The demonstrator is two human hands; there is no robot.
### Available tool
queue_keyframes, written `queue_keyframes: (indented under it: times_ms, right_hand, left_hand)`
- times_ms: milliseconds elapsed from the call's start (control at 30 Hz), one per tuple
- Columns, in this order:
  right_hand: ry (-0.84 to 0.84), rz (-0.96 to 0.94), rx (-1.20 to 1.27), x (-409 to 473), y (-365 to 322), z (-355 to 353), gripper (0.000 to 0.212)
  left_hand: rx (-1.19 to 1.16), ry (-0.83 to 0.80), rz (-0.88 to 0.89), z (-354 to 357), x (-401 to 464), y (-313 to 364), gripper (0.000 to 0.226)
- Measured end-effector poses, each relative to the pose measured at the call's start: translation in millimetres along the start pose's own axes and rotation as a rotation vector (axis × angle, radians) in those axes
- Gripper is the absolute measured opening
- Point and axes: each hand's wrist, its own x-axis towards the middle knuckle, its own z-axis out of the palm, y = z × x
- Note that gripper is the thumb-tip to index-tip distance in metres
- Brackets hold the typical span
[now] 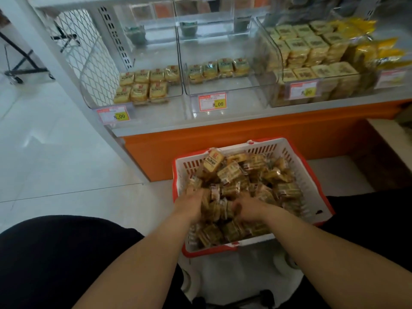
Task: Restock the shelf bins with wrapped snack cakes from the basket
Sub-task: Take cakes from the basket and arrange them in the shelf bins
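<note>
A red and white basket (305,175) on the floor in front of me is heaped with wrapped snack cakes (231,172). Both my hands are down in the heap. My left hand (190,202) has its fingers dug into the cakes at the basket's left side. My right hand (246,209) is curled round several cakes in the middle. On the shelf above, the left clear bin (133,101) holds a few rows of cakes (145,85). The middle bin (223,90) holds one row of cakes (219,68).
A right bin (276,52) is stacked full of pale packs, with yellow bags (379,52) beyond it. Price tags reading 8.00 hang on the bin fronts. An orange shelf base (223,139) stands behind the basket. My dark-clothed knees flank it. A black cart frame (20,63) stands far left.
</note>
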Motion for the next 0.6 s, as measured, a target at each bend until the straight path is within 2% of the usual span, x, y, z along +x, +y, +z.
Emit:
queue_keyframes:
  times_ms: [67, 100, 167, 200, 233, 300, 367, 433, 533, 600]
  right_hand:
    - [0.011, -0.004, 0.021, 1.3, 0.1, 1.7, 0.03]
    - [0.021, -0.01, 0.037, 2.1, 0.0, 0.6, 0.031]
    - [0.045, -0.029, 0.073, 2.8, -1.3, -5.5, 0.033]
    - [0.076, -0.035, 0.121, 3.5, -2.3, -10.3, 0.032]
    - [0.119, -0.033, 0.198, 4.5, -3.6, -16.0, 0.03]
    - [0.234, -0.025, 0.419, 5.6, -8.8, -30.4, 0.025]
    - [0.323, -0.055, 0.64, 2.9, -18.1, -48.5, 0.025]
    - [0.27, -0.141, 0.852, -6.8, -29.4, -65.2, 0.024]
    - [0.17, -0.274, 1.053, -23.4, -41.4, -78.6, 0.014]
    - [0.212, -0.315, 1.094, -26.7, -44.3, -80.5, 0.017]
  left_hand:
    - [0.091, -0.052, 0.004, 1.4, -0.3, -1.5, 0.074]
    - [0.11, -0.041, 0.004, 2.1, -1.7, -0.2, 0.07]
    - [0.066, 0.053, -0.016, -0.1, -2.1, 3.9, 0.058]
    - [-0.026, 0.106, -0.032, -7.5, -1.8, 7.3, 0.055]
    - [-0.173, 0.136, -0.065, -20.8, -3.5, 12.3, 0.05]
    - [-0.656, 0.131, -0.103, -54.0, -2.0, 19.4, 0.032]
    - [-1.188, -0.062, -0.07, -90.5, -7.7, 26.1, 0.025]
    - [-1.577, -0.217, 0.011, -111.0, -13.7, 28.5, 0.03]
    - [-1.792, -0.247, 0.043, -118.9, -17.3, 30.8, 0.03]
    - [-1.835, -0.187, 0.003, -118.8, -18.7, 35.5, 0.029]
